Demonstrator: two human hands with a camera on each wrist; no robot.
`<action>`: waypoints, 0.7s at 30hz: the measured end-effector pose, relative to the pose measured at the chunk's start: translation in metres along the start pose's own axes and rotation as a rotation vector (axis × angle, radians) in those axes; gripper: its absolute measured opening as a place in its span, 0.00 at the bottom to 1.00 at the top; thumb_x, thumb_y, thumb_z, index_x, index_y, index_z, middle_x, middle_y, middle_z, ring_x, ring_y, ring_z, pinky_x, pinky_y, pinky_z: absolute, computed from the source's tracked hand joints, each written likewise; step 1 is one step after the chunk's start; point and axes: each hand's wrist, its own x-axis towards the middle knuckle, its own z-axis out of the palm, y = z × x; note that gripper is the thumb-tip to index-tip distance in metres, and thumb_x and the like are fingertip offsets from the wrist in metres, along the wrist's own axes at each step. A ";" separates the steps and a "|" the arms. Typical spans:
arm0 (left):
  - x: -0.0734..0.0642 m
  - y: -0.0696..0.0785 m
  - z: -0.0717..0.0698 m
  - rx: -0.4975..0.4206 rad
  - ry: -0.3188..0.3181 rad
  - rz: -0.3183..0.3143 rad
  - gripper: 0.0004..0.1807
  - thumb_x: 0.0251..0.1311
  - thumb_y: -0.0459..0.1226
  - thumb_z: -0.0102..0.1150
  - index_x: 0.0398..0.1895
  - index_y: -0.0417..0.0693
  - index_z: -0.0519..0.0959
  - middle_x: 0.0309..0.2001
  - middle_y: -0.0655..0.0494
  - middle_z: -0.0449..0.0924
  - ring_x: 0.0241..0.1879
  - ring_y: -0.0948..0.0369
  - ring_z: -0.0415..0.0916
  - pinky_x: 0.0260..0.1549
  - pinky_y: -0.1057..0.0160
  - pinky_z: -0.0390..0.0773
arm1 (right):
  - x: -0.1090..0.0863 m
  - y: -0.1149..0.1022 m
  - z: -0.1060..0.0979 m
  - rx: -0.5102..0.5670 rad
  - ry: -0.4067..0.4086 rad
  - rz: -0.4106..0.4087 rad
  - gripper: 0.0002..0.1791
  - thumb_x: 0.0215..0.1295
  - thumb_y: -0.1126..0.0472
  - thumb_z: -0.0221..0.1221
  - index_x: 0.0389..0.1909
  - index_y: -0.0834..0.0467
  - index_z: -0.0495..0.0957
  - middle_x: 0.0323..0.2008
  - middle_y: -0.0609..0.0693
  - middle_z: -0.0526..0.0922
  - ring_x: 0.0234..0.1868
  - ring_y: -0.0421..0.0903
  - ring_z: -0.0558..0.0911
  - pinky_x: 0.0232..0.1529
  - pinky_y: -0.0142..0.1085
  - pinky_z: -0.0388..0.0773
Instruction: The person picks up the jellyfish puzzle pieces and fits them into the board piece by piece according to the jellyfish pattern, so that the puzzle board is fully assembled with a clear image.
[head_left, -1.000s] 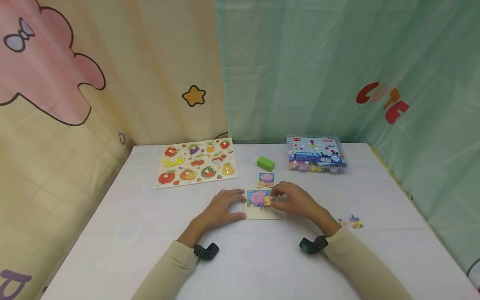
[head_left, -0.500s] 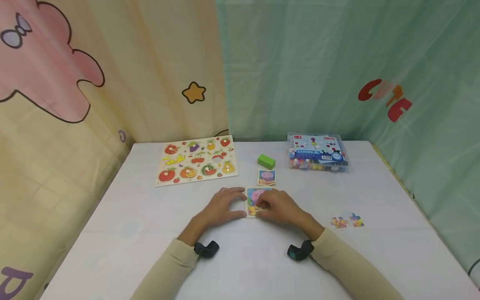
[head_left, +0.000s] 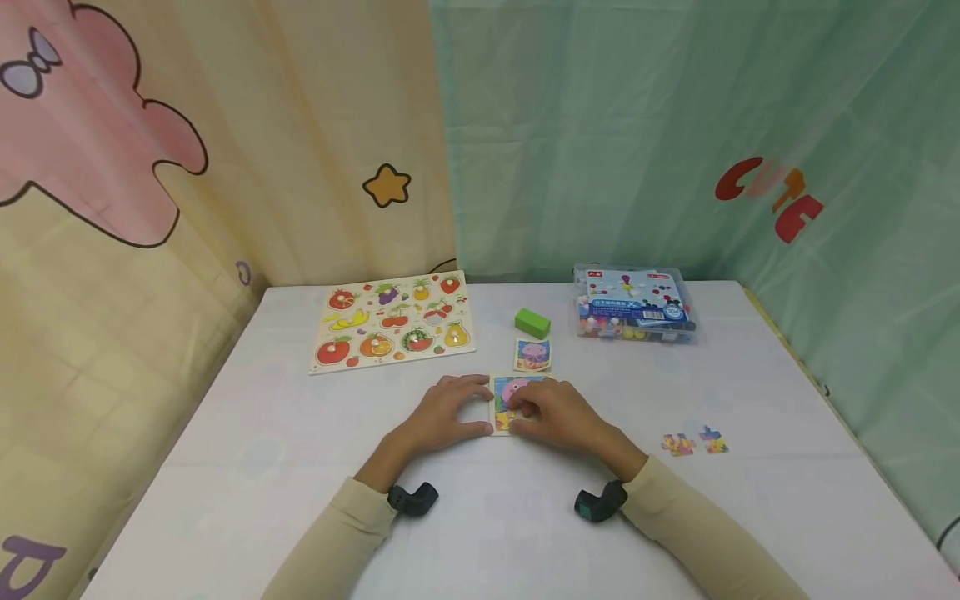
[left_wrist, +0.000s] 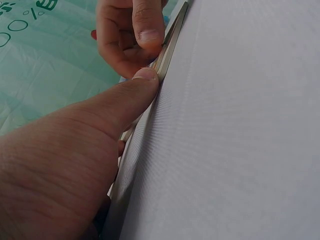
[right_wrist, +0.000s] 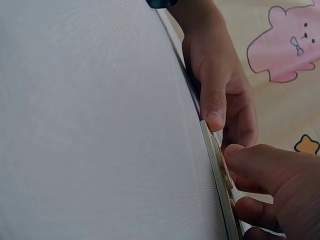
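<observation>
A small puzzle board lies flat on the table, its pig picture partly covered by my right hand. My left hand holds the board's left side, fingers at the far corner and thumb at the near one. Over the board, my right hand curls its fingers and thumb down onto a yellowish puzzle piece in the lower left of the picture. The right wrist view shows that thumb low over the board's surface. Off to the right lie loose puzzle pieces, one pink and yellow, one blue and yellow.
Behind the board is a small pig picture card, with a green block beyond it. A fruit puzzle board lies at the back left. At the back right sits a clear plastic box of coloured parts.
My right hand has moved left and nearer across the board with the yellowish piece, bringing it to the lower left. In the last half second both hands have barely moved.
</observation>
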 end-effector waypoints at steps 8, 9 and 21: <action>-0.001 0.002 -0.002 -0.007 -0.005 -0.001 0.25 0.61 0.55 0.68 0.58 0.59 0.79 0.72 0.58 0.68 0.69 0.53 0.63 0.64 0.45 0.63 | -0.001 -0.002 0.000 -0.010 0.030 -0.061 0.14 0.60 0.54 0.71 0.46 0.50 0.86 0.29 0.35 0.77 0.31 0.37 0.72 0.34 0.37 0.69; -0.001 0.002 -0.002 -0.009 -0.005 -0.001 0.25 0.61 0.55 0.68 0.58 0.59 0.79 0.72 0.58 0.68 0.69 0.53 0.62 0.64 0.44 0.63 | -0.001 -0.002 0.000 -0.017 0.030 -0.061 0.14 0.60 0.54 0.71 0.46 0.50 0.86 0.29 0.35 0.77 0.31 0.36 0.72 0.34 0.37 0.69; -0.001 0.003 -0.001 -0.008 -0.003 -0.002 0.25 0.61 0.54 0.68 0.58 0.58 0.79 0.72 0.58 0.68 0.68 0.53 0.63 0.64 0.44 0.63 | -0.001 -0.004 0.000 -0.042 0.016 -0.046 0.13 0.61 0.53 0.71 0.47 0.48 0.87 0.31 0.36 0.79 0.33 0.36 0.74 0.35 0.37 0.70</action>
